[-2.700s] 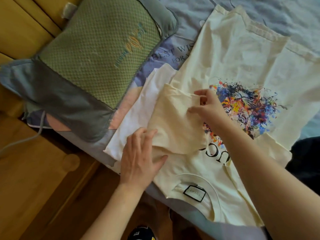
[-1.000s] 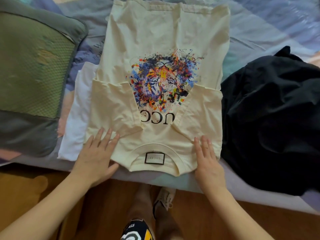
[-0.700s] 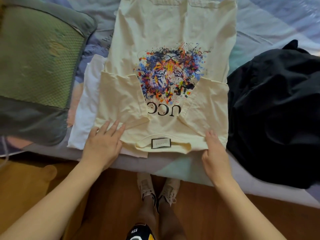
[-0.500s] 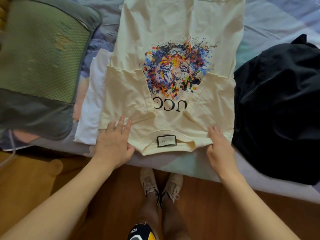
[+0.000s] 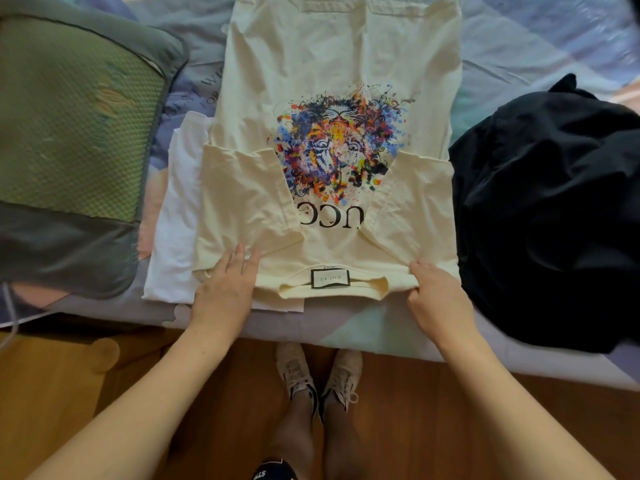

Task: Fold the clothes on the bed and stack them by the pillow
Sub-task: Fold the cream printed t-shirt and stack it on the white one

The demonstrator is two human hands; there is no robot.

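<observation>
Cream shirt (image 5: 332,64) lies on the bed (image 5: 519,46); pillow (image 5: 76,133) left of it; left hand (image 5: 225,289) flat on it, right hand (image 5: 436,296) pinching its shoulder; wood floor (image 5: 69,393) below.

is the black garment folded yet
No, the black garment lies in a crumpled heap on the bed, to the right of the cream shirt.

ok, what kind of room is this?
Most likely a bedroom at home: a bed with a patterned sheet, a green pillow at one end, and clothes laid out on it, over a wooden floor.
</observation>
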